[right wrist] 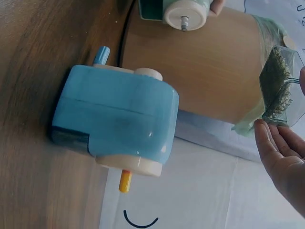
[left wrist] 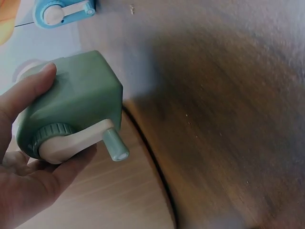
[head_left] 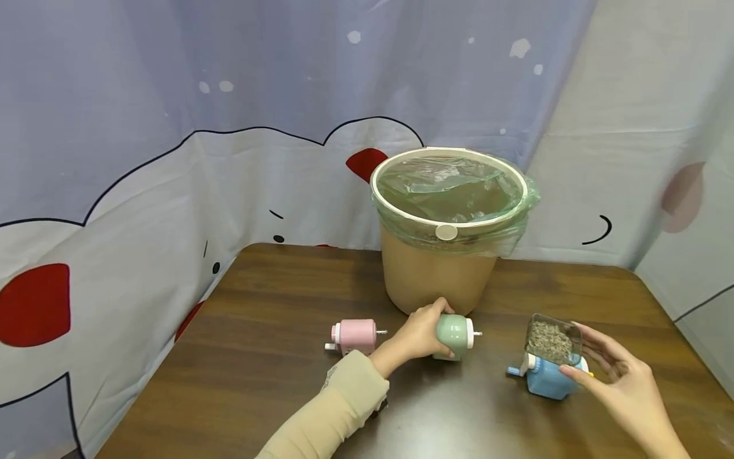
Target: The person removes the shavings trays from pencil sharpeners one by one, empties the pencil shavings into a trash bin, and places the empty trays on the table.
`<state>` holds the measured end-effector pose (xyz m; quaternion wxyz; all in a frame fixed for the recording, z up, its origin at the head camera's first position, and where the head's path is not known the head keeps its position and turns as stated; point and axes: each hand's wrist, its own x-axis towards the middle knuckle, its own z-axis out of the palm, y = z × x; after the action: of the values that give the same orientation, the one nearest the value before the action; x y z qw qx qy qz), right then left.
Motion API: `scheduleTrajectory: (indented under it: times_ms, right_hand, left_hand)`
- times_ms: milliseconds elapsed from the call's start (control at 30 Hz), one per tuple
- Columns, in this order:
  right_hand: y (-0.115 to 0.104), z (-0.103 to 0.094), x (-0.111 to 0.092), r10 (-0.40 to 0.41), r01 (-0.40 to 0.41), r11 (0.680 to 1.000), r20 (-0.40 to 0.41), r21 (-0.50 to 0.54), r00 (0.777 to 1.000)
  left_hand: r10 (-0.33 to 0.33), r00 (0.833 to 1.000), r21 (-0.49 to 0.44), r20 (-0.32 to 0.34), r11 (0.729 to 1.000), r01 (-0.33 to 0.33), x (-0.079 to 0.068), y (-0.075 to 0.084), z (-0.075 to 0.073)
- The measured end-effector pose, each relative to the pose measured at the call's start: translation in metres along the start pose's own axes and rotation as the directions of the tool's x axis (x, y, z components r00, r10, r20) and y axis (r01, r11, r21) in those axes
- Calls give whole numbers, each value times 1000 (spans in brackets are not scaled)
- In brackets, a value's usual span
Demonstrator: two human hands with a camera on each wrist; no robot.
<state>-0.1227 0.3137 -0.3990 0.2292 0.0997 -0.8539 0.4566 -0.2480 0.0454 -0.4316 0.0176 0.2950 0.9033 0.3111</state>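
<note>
My left hand [head_left: 417,333] grips a green crank pencil sharpener [head_left: 452,336] in front of the bin, thumb and fingers around its body. In the left wrist view its crank handle [left wrist: 115,145] sticks out on the near side. My right hand [head_left: 622,376] holds a clear shavings tray [right wrist: 268,85] full of pencil shavings [head_left: 549,341]. That tray is apart from the blue pencil sharpener [right wrist: 119,109], which stands on the table. A yellow-orange stub [right wrist: 125,181] pokes out of the blue sharpener's cream front.
A pink pencil sharpener [head_left: 357,335] stands left of my left hand, partly hidden by the forearm. Behind the sharpeners is a tan bin [head_left: 436,274] lined with a thin green bag [head_left: 510,233]. A printed curtain [head_left: 229,185] hangs beyond the wooden table [head_left: 275,306].
</note>
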Motion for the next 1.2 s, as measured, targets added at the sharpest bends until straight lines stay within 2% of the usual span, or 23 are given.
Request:
scheduleTrajectory:
  times_ms: [333, 633, 933, 1200]
  right_hand:
    - [4, -4, -2, 9, -9, 1000, -18, -1, 1000]
    - [10, -7, -6, 30, -31, 999, -36, -19, 999]
    - [10, -8, -3, 19, -21, 999, -42, -38, 999]
    - [8, -8, -5, 26, -28, 999, -50, -33, 998]
  left_hand:
    - [-52, 996, -21, 73, 998, 53, 4, -4, 6]
    - [-65, 995, -13, 74, 998, 66, 3, -2, 13]
    - [-98, 991, 9, 87, 995, 97, 3, 0, 11]
    - [-148, 984, 2, 96, 989, 149, -5, 3, 10]
